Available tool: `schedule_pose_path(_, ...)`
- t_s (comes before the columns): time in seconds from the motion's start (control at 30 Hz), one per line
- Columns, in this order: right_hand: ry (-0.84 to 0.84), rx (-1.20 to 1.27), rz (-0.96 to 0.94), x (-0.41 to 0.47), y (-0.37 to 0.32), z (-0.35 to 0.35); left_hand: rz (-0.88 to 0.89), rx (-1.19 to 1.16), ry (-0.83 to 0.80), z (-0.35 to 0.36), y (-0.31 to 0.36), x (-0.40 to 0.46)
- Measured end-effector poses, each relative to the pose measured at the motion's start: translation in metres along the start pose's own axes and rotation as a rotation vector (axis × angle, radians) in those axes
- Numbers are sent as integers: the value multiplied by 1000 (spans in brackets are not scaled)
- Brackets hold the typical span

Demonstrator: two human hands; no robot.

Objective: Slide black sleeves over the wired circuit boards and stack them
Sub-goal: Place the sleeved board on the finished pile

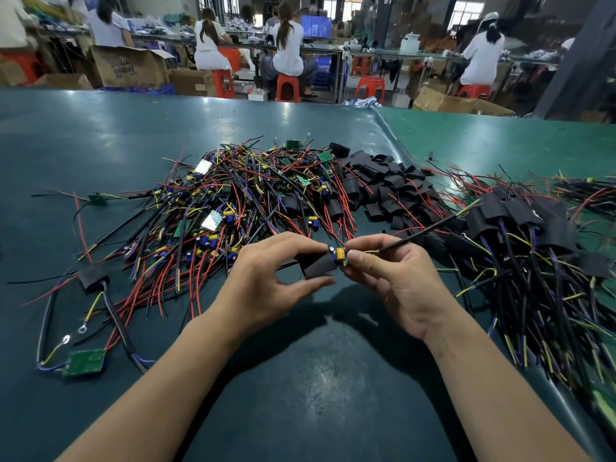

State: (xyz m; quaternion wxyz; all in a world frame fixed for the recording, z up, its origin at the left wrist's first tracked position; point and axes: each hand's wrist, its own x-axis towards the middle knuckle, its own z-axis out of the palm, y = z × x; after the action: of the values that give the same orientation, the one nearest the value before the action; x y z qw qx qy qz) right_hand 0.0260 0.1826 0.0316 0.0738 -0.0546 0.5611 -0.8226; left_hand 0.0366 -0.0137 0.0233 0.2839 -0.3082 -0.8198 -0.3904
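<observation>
Above the dark green table mat point(100, 135), the left hand point(266, 285) pinches a flat black sleeve point(316, 266) between thumb and fingers. The right hand point(396, 278) grips a small wired circuit board point(340, 255) with a yellow capacitor, its end partly inside the sleeve. A tangled heap of unsleeved boards point(240, 195) lies behind, loose black sleeves point(383, 181) beside it, and sleeved boards point(520, 221) pile at the right.
</observation>
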Motion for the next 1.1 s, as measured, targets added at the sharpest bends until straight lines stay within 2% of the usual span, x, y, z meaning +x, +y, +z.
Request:
schedule_pose_path(0.2,16,76,48,1,-2,-2,-7,5,51,1,2,0)
schedule_pose_path(0.4,0,-47,31,0,1,-2,-14,-9,47,0,4,-2)
schedule_pose_path(0.53,-34,-29,38,-2,-1,-3,-4,-24,48,0,4,-3)
schedule_pose_path(0.7,-23,-109,-4,-3,0,1,43,47,59,0,7,-2)
schedule_pose_path(0.83,-57,-32,-28,-5,-2,4,24,32,94,1,9,-1)
schedule_pose_path(0.93,-99,69,37,-6,-4,4,30,27,118,3,12,-2)
schedule_pose_path(1.1,-96,60,40,-6,-3,4,60,10,122,2,12,-2)
